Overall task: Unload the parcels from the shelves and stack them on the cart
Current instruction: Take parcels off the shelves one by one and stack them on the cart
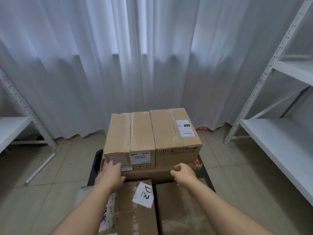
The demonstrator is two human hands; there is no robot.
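Two tan cartons sit side by side on top of the stack on the cart (94, 168): the left carton (130, 133) and the right carton (174, 129) stand with their long sides touching and their near faces roughly flush, which reads as deliberate packing, so the top layer stays level and nothing overhangs. They rest on a flatter box (149, 173) beneath, and two more parcels lie nearer the camera, a taped parcel (135, 209) with a handwritten white slip and a plain brown parcel (179, 209) beside it. The left hand (112, 173) reaches to the lower near corner of the left carton, fingers spread against it as if nudging or squaring it up; it looks released, not wrapped round anything, though the fingertips blur into the cardboard. The right hand (183, 172) hovers just before the right carton with fingers loosely curled, holding nothing. The shelves (279, 138) on both sides show bare boards (so the unloading looks nearly done, at least here). The cart's deck is almost wholly covered; its wheels and handle are hidden, and the nearest parcels are cut off by the lower edge. The label print is too small to read.
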